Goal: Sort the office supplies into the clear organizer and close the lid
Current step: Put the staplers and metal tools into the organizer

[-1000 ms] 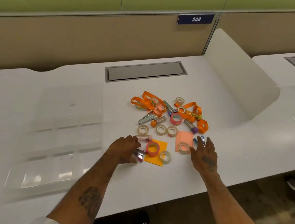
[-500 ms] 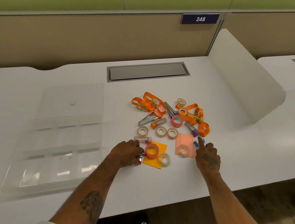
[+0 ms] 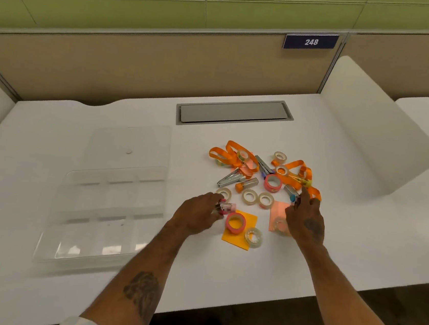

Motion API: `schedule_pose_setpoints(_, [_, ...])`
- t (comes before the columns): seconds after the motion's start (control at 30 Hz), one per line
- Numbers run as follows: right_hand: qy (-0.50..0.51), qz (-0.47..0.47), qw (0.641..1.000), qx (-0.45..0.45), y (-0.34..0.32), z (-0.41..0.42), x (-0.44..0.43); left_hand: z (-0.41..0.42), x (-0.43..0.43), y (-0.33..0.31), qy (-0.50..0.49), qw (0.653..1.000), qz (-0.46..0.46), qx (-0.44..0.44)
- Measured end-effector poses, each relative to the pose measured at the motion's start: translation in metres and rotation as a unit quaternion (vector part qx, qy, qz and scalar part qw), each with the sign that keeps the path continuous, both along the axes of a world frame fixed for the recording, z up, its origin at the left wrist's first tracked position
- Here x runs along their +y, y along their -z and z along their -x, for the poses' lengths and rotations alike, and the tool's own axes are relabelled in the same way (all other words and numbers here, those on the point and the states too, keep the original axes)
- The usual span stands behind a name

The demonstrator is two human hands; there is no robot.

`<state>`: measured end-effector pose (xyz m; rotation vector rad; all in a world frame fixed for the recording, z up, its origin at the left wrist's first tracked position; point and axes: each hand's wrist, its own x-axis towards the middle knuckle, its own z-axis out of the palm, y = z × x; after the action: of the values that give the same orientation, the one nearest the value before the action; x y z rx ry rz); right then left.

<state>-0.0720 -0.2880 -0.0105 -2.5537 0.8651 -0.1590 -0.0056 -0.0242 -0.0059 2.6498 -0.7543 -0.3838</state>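
Observation:
The clear organizer [image 3: 111, 217] lies open at the left of the white desk, its lid [image 3: 129, 147] folded back flat and its compartments showing nothing inside. A pile of supplies sits mid-desk: orange ribbons [image 3: 225, 153], pink tape rolls [image 3: 272, 183], clear tape rolls [image 3: 249, 196], small staplers [image 3: 229, 178], and an orange sticky note [image 3: 248, 221]. My left hand [image 3: 197, 213] grips a pink-tipped mini stapler [image 3: 227, 206] at the pile's near-left edge. My right hand [image 3: 305, 221] lies over the pink sticky note [image 3: 277, 209], its index finger stretched beside a blue-tipped stapler [image 3: 292, 197].
A grey cable hatch [image 3: 233, 112] is set into the desk behind the pile. A white curved divider [image 3: 370, 142] rises at the right. The desk's front edge [image 3: 246, 297] runs just beyond my forearms. A beige partition with a "248" sign [image 3: 311, 42] closes the back.
My left hand has curled round the pink-tipped stapler and raised it slightly. My right hand slid forward over the pink note toward the blue-tipped stapler.

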Motion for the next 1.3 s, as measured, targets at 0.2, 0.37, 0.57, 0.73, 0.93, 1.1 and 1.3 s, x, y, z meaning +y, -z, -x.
schedule_pose_setpoints(0.2, [-0.056,-0.042,0.993,-0.094,-0.027,-0.025,0.057,-0.008,0.028,-0.036,-0.072,0.989,0.118,-0.05])
schedule_pose_setpoints(0.37, [-0.131,-0.079,0.978,-0.14,-0.037,-0.042,0.119,-0.012,0.08,-0.051,-0.127,0.975,0.165,-0.076])
schedule_pose_setpoints(0.57, [-0.189,-0.125,0.964,-0.142,-0.035,-0.048,0.199,-0.002,0.147,-0.055,-0.171,0.97,0.161,-0.062])
schedule_pose_setpoints(0.73, [-0.21,-0.161,0.956,-0.131,-0.031,-0.039,0.256,0.003,0.18,-0.046,-0.171,0.979,0.109,-0.03])
schedule_pose_setpoints(0.93, [-0.243,-0.133,0.957,-0.085,-0.026,-0.03,0.292,0.015,0.2,-0.033,-0.179,0.982,0.063,-0.018])
schedule_pose_setpoints(1.1, [-0.254,-0.116,0.958,-0.061,-0.022,-0.024,0.298,0.019,0.198,-0.028,-0.163,0.987,0.007,0.013])
schedule_pose_setpoints(1.3, [-0.274,-0.046,0.961,0.004,-0.014,-0.021,0.294,0.023,0.196,-0.018,-0.151,0.986,-0.055,0.047])
